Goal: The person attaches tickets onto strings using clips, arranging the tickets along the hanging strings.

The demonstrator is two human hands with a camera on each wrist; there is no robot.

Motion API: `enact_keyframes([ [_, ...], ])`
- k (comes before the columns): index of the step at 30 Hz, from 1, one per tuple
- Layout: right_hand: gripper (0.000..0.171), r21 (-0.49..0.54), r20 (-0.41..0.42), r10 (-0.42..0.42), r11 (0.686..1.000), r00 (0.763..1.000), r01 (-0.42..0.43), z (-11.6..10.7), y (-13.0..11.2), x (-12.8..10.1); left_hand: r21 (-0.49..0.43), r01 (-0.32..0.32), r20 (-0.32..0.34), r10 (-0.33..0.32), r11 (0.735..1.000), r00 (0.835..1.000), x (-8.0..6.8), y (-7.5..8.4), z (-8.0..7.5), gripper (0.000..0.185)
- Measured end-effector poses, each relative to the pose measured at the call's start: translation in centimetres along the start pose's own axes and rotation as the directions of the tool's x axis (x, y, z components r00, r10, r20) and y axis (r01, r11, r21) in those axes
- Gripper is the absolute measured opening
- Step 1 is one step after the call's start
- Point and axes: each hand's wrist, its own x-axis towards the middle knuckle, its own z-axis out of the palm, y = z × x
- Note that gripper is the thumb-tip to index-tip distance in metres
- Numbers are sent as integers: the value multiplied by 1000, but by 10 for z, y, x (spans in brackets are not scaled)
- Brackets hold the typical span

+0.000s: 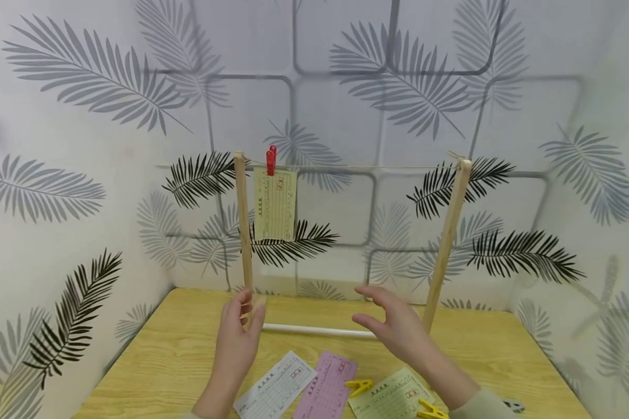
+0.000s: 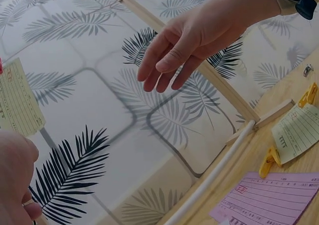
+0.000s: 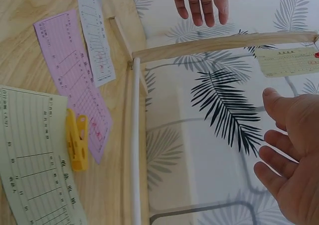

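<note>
Two hands hover in the air above the middle of the tabletop (image 1: 178, 349), both empty: the left hand (image 1: 238, 337) has its fingers straight and loose beside the left post (image 1: 243, 227) of a small wooden drying frame, and the right hand (image 1: 398, 329) is spread and relaxed near the right post (image 1: 447, 244). Neither touches anything.

A thin string (image 1: 361, 167) runs between the post tops, and a pale yellow slip (image 1: 275, 203) hangs from it near the left post, pinched by a red clothespin (image 1: 271, 160). Printed with fine lines and a small red mark, it hangs flat and nearly straight.

Along the near edge lie a white slip (image 1: 275, 390), a pink slip (image 1: 327, 387) and a pale green slip (image 1: 393, 396), with one yellow clothespin (image 1: 359, 386) between pink and green, and another yellow one (image 1: 432, 411) at the green slip's near corner.

Judging by the layout, hanging another slip cleanly would mean lifting it by its top edge, holding it level against the string, and pinching a pin fully open before letting it bite paper and string together.
</note>
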Motion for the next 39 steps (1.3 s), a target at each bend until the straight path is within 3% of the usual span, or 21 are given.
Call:
enact_keyframes([
  [8,56,-11,47,45,999,998,-45,12,13,-19,75,32,87,-38,997,995,-8,-17,4,49],
  [15,56,11,81,88,996,993,-89,18,21,-31,151,-15,116,-3,988,993,-17,-24,6,51],
  [20,56,-6,109,145,989,983,-145,21,27,-40,211,-15,158,-19,977,987,-24,-29,10,51],
  [33,52,17,279,112,992,954,-121,30,48,-58,355,-25,198,-49,935,979,-34,-56,16,50],
  [39,51,17,282,59,998,958,-67,34,55,-65,418,-32,190,-53,908,980,-38,-67,18,53],
])
